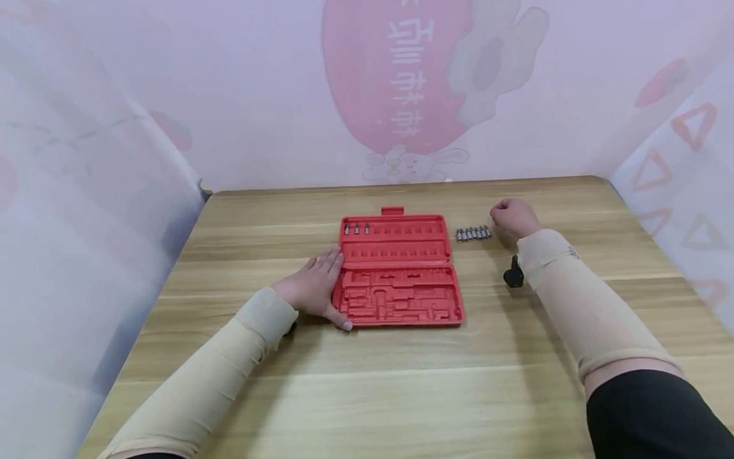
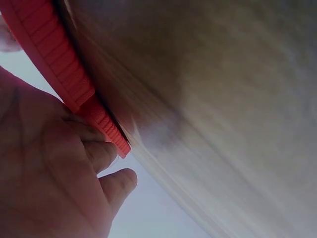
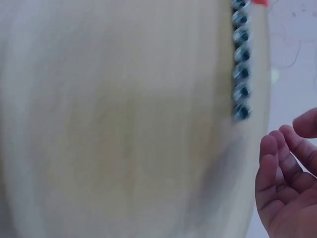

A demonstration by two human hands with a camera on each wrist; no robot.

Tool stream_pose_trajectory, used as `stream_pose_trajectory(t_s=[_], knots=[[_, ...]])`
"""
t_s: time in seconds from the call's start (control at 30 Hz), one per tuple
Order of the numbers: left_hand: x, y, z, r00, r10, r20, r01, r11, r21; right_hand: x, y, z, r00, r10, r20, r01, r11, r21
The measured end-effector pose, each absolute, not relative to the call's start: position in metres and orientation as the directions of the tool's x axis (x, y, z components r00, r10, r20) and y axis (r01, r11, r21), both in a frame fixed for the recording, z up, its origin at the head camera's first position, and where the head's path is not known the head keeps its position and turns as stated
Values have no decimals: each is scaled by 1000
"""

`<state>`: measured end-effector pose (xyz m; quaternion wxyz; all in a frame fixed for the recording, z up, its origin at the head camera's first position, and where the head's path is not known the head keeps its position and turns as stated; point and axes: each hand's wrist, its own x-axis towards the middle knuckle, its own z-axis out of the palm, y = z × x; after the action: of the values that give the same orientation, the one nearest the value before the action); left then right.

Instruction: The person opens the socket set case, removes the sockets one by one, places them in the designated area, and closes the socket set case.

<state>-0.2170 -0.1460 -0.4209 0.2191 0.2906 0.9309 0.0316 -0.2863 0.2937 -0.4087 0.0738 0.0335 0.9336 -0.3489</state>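
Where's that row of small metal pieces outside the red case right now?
In the head view, the metal row lies on the table, between the red case and the right hand.

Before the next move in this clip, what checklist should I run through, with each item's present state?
1. Red case lies open: ok.
2. Left hand touches the case's left edge: ok.
3. Three metal pieces sit in the far row, left end: ok.
4. Loose metal pieces are lined up right of the case: ok.
5. Right hand holds a piece: not ok, none shows.
6. Seated pieces are fully pressed in: cannot tell.
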Motion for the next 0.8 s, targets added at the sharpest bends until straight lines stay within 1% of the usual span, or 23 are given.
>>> stream_pose_trajectory(t_s=[0.07,0.2,0.3,0.53,0.67,0.8], knots=[[-218,-146,-420,-735,558,-384,532,827,184,-289,286,-404,-991,-3,-137,93,723,-685],[-219,-147,-418,-739,556,-380,538,827,163,-296,262,-393,-986,-51,-159,90,638,-765],[-220,-147,-418,-740,554,-381,536,829,163,-301,240,-387,-980,-90,-178,87,611,-787],[-216,-148,-418,-740,553,-383,534,829,165,-317,200,-375,-977,-166,-131,-4,637,-771],[-214,-147,-420,-743,547,-384,528,833,165,-322,179,-371,-974,-187,-129,-15,620,-785],[-213,-146,-421,-747,541,-387,525,837,157,-322,160,-370,-965,-210,-157,0,598,-801]])
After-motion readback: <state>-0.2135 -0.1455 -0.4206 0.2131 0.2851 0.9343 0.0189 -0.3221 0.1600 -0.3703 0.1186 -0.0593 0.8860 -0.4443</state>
